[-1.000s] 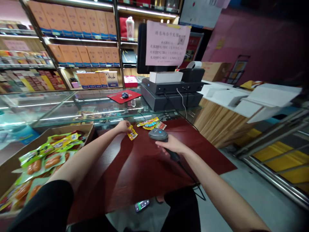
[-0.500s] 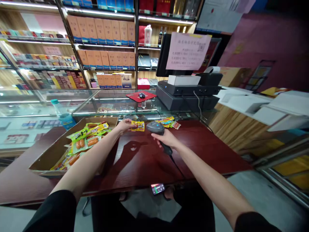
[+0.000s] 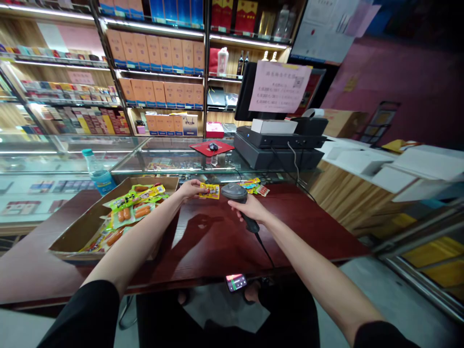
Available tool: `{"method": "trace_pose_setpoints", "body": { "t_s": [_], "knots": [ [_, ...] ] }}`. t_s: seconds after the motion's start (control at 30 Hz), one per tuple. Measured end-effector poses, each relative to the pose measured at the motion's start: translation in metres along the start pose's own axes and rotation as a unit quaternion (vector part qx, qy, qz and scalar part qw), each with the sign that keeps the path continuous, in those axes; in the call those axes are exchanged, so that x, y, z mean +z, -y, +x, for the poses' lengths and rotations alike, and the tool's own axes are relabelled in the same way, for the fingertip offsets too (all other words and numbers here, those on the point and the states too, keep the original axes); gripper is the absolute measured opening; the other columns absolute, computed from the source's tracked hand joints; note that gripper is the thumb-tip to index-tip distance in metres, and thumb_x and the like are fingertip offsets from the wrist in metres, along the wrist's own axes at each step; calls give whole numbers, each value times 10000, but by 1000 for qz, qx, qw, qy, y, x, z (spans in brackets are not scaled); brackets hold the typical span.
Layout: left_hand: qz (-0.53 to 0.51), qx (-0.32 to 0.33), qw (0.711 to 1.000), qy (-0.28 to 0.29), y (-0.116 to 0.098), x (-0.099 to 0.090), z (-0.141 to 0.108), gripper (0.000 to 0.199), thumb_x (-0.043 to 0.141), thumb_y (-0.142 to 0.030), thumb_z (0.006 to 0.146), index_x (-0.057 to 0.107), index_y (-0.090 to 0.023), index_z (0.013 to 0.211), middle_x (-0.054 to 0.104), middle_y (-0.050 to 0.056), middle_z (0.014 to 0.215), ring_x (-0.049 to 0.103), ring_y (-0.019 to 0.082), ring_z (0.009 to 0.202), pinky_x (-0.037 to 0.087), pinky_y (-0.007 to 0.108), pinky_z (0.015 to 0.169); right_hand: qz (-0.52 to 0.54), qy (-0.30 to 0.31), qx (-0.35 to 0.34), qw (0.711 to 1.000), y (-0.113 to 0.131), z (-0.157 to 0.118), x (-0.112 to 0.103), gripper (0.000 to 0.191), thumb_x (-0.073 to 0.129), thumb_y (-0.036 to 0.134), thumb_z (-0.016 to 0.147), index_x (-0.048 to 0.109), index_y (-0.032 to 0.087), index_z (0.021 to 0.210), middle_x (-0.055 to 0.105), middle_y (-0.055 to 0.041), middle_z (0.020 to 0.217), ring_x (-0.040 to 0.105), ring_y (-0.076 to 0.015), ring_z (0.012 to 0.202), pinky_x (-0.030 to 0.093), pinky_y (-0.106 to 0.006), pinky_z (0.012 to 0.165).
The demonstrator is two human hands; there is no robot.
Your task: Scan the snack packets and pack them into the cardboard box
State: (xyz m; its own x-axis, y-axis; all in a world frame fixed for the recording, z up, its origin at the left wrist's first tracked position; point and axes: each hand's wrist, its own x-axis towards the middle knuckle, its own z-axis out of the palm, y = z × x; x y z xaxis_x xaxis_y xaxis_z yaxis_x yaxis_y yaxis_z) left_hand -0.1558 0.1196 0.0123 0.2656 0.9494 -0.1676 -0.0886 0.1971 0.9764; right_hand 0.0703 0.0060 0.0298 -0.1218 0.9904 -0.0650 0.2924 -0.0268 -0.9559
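My left hand [image 3: 191, 190] pinches a small yellow snack packet [image 3: 210, 191] by its left end, above the dark red table [image 3: 217, 241]. Around the handle of a black barcode scanner [image 3: 234, 192] my right hand [image 3: 252, 208] is closed; the scanner's head is close to the packet's right end, a small gap apart. Left of my left hand, a cardboard box [image 3: 68, 237] holds several packaged sausages [image 3: 142, 211] in clear, green and yellow wrappers; my forearm hides part of it. Behind the scanner lies a small pile of snack packets [image 3: 252, 184].
A bottle with blue liquid [image 3: 97, 174] stands behind the box. Beyond the table are a glass display counter [image 3: 163, 145], a mouse [image 3: 213, 146] on a red pad, and a monitor [image 3: 246, 92] above a cash drawer [image 3: 275, 157]. The scanner's cable [image 3: 266, 249] runs to the table's front edge. A lit phone [image 3: 235, 282] is below it.
The view has shifted slightly. The yellow packet has moved a little to the right, closer to the scanner, and has tilted somewhat. Both hands keep their holds.
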Motion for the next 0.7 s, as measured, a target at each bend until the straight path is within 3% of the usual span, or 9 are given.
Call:
{"method": "trace_pose_setpoints", "body": {
  "t_s": [0.13,0.23,0.53,0.63,0.7],
  "knots": [
    [9,5,1000,-16,-11,-4,-7,547,914,-147,437,450,-163,726,672,-2,670,704,201,661,610,355,615,0,7,4,1000,3,-2,3,370,744,475,706,595,139,747,583,10,518,495,-78,373,445,-198,349],
    [21,23,999,-40,-25,-23,-20,534,911,-149,450,459,-163,732,677,8,679,709,211,686,609,359,625,0,17,8,1000,4,1,11,388,736,500,706,600,137,725,563,15,496,497,-85,374,449,-209,354],
    [61,74,983,-159,-71,-149,-109,464,907,-255,473,551,-147,751,695,51,744,698,197,722,589,338,652,-1,106,-23,994,22,19,67,392,740,494,707,607,125,703,550,12,471,504,-91,375,454,-205,351],
    [129,93,962,-221,-83,-176,-138,452,894,-355,484,627,-134,773,706,80,765,681,176,681,543,274,592,2,133,-43,990,28,25,85,396,735,499,713,616,122,702,568,1,492,510,-95,380,459,-213,348],
    [164,116,946,-255,-88,-185,-150,472,891,-397,465,655,-134,779,706,76,754,669,166,670,513,250,574,11,147,-56,987,32,26,93,392,740,496,707,623,122,710,588,-7,522,522,-99,387,467,-219,349]
  ]
}}
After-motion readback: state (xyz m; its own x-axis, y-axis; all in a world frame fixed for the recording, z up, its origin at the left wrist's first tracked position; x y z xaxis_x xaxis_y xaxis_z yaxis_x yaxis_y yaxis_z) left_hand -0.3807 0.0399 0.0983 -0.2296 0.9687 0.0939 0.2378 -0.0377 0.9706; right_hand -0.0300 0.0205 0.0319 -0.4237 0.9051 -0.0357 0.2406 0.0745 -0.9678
